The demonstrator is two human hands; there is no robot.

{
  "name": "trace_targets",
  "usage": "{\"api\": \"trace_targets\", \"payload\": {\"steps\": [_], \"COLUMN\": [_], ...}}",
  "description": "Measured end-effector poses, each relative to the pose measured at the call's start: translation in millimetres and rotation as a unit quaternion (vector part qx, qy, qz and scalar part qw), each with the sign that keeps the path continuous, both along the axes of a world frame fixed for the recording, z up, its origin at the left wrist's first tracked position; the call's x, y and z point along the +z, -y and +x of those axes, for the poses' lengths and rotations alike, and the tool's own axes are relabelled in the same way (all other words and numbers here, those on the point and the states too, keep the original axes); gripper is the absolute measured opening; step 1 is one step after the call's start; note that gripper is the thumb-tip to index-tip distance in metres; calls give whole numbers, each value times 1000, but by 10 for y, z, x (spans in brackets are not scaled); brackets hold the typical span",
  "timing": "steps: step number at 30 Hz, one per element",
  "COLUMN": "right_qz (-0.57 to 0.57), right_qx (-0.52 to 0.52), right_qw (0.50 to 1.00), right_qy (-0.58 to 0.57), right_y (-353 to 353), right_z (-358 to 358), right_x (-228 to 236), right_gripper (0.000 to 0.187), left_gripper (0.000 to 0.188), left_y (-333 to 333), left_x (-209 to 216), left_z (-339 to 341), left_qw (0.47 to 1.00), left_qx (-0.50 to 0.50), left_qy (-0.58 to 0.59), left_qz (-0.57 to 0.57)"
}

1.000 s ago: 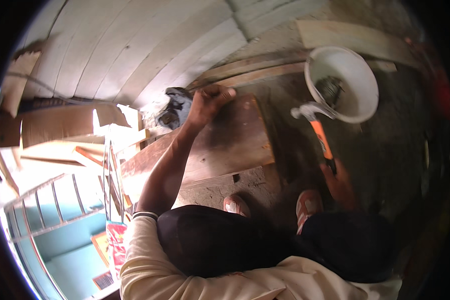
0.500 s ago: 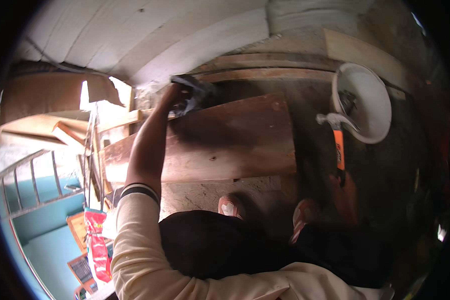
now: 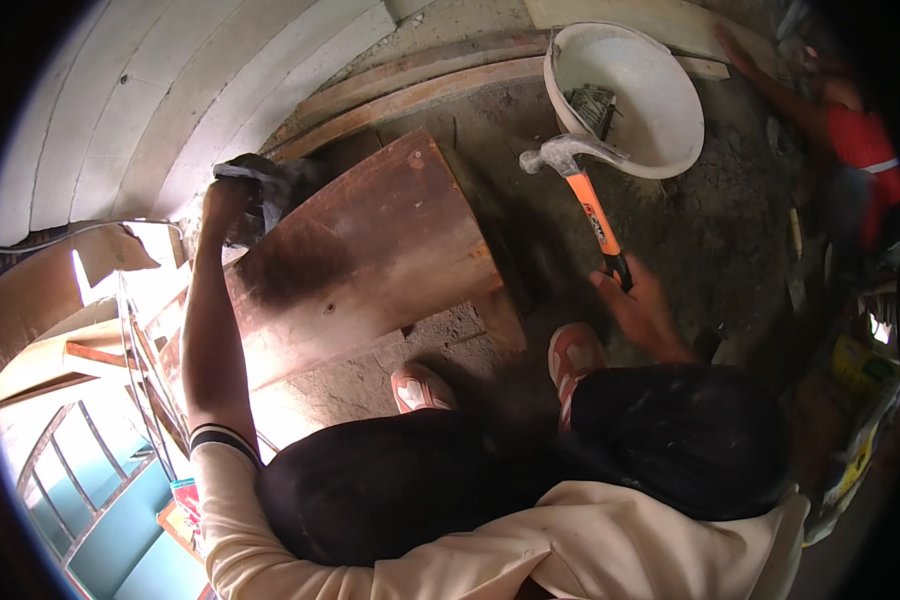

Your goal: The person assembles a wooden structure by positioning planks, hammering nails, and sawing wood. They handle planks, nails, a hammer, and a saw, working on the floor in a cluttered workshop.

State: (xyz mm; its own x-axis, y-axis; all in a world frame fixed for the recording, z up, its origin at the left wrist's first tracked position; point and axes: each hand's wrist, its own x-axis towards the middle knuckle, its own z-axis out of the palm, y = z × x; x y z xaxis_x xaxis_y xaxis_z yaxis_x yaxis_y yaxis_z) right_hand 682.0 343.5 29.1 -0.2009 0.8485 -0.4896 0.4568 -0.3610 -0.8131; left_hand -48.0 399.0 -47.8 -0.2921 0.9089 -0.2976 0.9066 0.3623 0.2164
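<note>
My right hand (image 3: 648, 312) is closed round the black end of a claw hammer (image 3: 592, 212). The hammer has an orange handle and a metal head, which points away from me, before the bucket's near side. At the far left my stretched-out left hand (image 3: 230, 203) is closed on a crumpled grey thing (image 3: 270, 200), perhaps a plastic bag; its contents I cannot make out. Beside that hand a broad reddish-brown wooden board (image 3: 390, 235) lies at a slant in front of my feet.
A white bucket (image 3: 682, 130) with a bundle of dark thin pieces (image 3: 592, 108) inside stands beyond the hammer. Long wooden strips (image 3: 410, 105) run along the pale plank wall (image 3: 170, 110). Another person in a red top (image 3: 855, 140) is at the right. A metal-railed frame (image 3: 80, 475) stands lower left.
The view has swung to the right, so the scene sits further left. The other person has come into sight, and my right hand shows more clearly. Both hands keep their holds.
</note>
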Motion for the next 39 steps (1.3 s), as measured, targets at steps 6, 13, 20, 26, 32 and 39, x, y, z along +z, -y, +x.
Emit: {"api": "trace_targets", "payload": {"steps": [6,13,20,26,32,39], "right_qz": [24,135,133,152,164,279], "right_qx": [-2,35,64,85,153,260], "right_qw": [1000,990,961,969,970,924], "right_qy": [-18,-25,-233,-176,-94,30], "right_y": [41,-2,-53,-48,-29,-13], "right_z": [176,303,265,175,105,8], "right_x": [-10,287,816,1167,1341,1413], "right_gripper": [21,17,14,24,28,34], "left_gripper": [24,20,17,16,19,18], "left_y": [240,721,940,959,988,974], "left_x": [1087,1769,1659,1441,1208,1128], "left_z": [612,2240,3515,3758,3834,3861], "left_qw": [895,824,794,853,868,874], "left_qx": [209,103,0,-75,-82,-79], "left_qy": [303,479,582,466,426,395], "left_qz": [252,286,178,222,241,272]}}
